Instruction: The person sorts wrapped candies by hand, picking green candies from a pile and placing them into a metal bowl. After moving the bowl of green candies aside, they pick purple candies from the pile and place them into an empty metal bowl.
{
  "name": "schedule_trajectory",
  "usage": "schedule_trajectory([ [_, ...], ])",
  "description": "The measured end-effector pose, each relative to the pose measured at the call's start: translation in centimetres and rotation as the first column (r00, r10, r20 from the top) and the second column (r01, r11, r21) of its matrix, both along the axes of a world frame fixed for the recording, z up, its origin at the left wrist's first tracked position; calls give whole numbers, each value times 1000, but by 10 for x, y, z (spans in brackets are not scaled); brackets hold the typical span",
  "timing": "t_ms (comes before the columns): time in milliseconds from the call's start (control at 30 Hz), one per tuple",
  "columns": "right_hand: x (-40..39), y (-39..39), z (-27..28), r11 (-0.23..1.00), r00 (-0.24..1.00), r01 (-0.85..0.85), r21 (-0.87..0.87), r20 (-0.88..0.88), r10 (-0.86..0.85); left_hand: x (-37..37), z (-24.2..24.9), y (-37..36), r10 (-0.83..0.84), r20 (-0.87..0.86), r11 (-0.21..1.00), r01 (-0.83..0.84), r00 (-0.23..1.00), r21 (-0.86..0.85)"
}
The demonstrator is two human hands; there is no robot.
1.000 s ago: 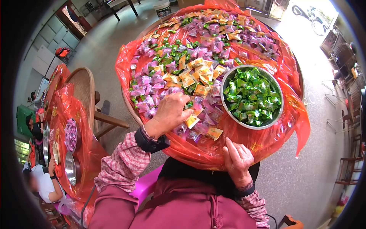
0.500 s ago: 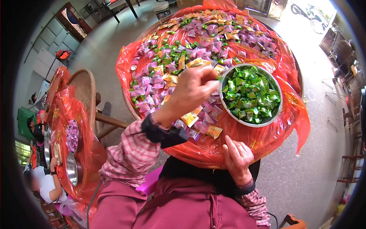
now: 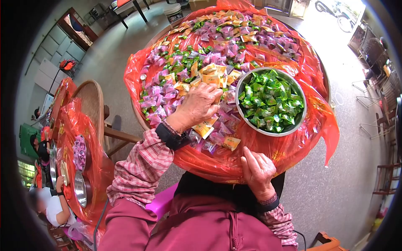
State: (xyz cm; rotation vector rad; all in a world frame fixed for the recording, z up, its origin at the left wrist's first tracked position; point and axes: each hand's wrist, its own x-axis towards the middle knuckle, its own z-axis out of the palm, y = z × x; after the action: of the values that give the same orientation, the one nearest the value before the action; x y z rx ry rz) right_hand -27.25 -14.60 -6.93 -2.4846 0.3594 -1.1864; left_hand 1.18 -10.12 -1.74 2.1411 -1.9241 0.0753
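Note:
My left hand (image 3: 197,105), with a black band at its wrist, reaches down into a spread of small wrapped sweets. Its fingers curl among yellow packets (image 3: 212,75) and pink-purple packets (image 3: 157,100); the fingertips are partly hidden, so what they pinch does not show clearly. Right of it, a round metal bowl (image 3: 305,109) holds many green-wrapped sweets (image 3: 270,102). Near the tray's front edge, my right hand (image 3: 258,170) rests on red plastic sheeting (image 3: 289,152), its fingers loosely stretched out and nothing visible in them.
The plastic covers a large round tray (image 3: 136,109). To the left, a second plastic-covered table (image 3: 96,175) carries a metal bowl (image 3: 80,190) and a bowl of purple packets (image 3: 79,152). A person in a white top (image 3: 56,209) sits beyond it. Chairs (image 3: 385,180) line the right side.
My left hand has moved from the green sweets' bowl, where it held a small green item, leftward and down onto the yellow packets. My right hand stays nearly where it was.

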Motion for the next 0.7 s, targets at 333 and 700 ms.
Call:
schedule_trajectory([
  [333,0,0,1,1000,1000,1,1,2,-1,-11,8,55,-138,-244,990,139,960,-11],
  [700,-1,3,4,999,1000,14,47,-10,-14,22,-7,2,58,-104,992,-68,993,-102],
])
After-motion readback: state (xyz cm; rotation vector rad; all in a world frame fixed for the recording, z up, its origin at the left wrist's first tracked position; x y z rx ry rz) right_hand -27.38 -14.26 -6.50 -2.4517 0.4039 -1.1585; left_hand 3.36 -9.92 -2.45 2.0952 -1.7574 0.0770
